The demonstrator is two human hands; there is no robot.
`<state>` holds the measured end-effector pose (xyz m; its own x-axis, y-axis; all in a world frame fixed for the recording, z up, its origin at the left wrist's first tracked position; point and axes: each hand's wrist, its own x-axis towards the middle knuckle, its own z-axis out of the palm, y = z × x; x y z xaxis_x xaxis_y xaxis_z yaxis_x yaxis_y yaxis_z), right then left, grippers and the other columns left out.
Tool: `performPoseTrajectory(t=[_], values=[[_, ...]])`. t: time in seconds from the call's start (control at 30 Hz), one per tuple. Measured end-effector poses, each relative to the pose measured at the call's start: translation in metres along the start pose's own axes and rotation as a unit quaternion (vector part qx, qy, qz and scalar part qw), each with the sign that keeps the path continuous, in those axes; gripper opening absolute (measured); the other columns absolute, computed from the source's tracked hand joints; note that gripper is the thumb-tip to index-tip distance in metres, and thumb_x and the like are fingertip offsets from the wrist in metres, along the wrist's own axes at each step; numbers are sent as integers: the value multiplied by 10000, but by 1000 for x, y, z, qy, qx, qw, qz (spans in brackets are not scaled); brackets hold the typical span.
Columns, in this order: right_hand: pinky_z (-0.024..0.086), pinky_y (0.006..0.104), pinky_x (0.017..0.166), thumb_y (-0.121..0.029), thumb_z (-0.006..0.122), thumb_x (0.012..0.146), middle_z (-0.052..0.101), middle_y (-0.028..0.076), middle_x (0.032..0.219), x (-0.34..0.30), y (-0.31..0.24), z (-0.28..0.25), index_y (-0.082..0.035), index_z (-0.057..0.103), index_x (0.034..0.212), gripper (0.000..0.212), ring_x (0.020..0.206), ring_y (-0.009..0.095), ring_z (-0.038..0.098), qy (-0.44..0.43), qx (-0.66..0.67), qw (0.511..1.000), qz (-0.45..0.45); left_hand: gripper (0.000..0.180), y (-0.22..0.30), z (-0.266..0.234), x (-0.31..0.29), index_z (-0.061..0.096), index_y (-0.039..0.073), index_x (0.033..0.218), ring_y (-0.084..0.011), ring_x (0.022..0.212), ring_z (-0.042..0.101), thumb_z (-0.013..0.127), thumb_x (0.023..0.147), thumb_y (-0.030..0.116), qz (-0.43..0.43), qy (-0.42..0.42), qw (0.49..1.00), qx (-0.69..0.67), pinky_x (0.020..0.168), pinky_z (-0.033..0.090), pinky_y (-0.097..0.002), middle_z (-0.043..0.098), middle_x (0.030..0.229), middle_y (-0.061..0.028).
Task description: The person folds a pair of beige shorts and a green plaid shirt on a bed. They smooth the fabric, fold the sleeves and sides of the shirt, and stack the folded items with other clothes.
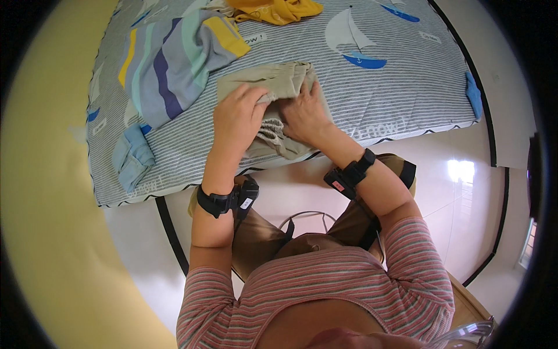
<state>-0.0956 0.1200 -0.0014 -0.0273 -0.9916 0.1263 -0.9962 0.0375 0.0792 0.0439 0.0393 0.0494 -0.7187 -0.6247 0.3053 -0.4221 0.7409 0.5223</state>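
Note:
Beige trousers (256, 80) with a gathered elastic waistband lie in a folded bundle near the front edge of the bed. My left hand (235, 119) is closed on the left side of the upper fold, thumb and fingers pinching the cloth. From the right, my right hand (307, 118) reaches into the fold, gripping the fabric, with some fingertips hidden by the cloth. The gathered waistband bunches between my two hands. Each of my wrists wears a black strapped device.
A striped grey, teal, purple and yellow garment (168, 70) lies at the left, with a folded light-blue cloth (133, 157) nearer. A mustard garment (276, 10) rests at the far side. Something blue (473, 96) hangs at the right edge of the bed (395, 93). A yellow wall (52, 174) stands left.

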Motion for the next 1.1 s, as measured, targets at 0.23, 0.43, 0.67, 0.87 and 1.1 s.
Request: performPoseTrajectory(t=[0.23, 0.43, 0.67, 0.87, 1.1], values=[[248, 554, 986, -430, 580, 763, 458, 160, 1254, -4, -5, 3, -57, 484, 1226, 602, 1200, 368, 359, -6, 74, 997, -35, 208, -14, 7, -8, 621, 40, 919, -346, 810, 581, 607, 724, 111, -22, -7, 1000, -13, 692, 464, -397, 615, 868, -149], [291, 510, 995, -366, 547, 821, 455, 161, 1258, -5, -9, 12, -89, 448, 1265, 532, 1211, 337, 379, 76, 212, 964, -142, 214, -28, -1, 0, 644, 7, 920, -331, 775, 596, 620, 779, 167, -95, 20, 982, -161, 682, 458, -345, 621, 879, -185], [211, 629, 977, -648, 447, 780, 373, 212, 1324, -2, -25, 6, -109, 385, 1324, 768, 1248, 415, 306, 18, 194, 974, -118, 209, -20, -2, -5, 647, 4, 925, -315, 763, 596, 614, 787, 158, -95, -7, 980, -178, 684, 453, -340, 619, 855, -175], [213, 646, 965, -616, 583, 699, 344, 223, 1330, 2, -38, -11, -83, 389, 1307, 832, 1261, 426, 272, -44, 163, 983, -69, 223, -32, -2, -9, 640, -11, 930, -202, 659, 537, 620, 796, 167, -66, 10, 984, -164, 609, 418, -293, 598, 743, -122], [262, 608, 970, -422, 683, 664, 321, 246, 1334, -8, -36, -9, -17, 310, 1323, 859, 1251, 413, 299, -57, 160, 977, -129, 226, -33, -8, -9, 638, -12, 948, -217, 718, 564, 608, 802, 157, -96, -30, 985, -137, 649, 430, -287, 601, 827, -116]])
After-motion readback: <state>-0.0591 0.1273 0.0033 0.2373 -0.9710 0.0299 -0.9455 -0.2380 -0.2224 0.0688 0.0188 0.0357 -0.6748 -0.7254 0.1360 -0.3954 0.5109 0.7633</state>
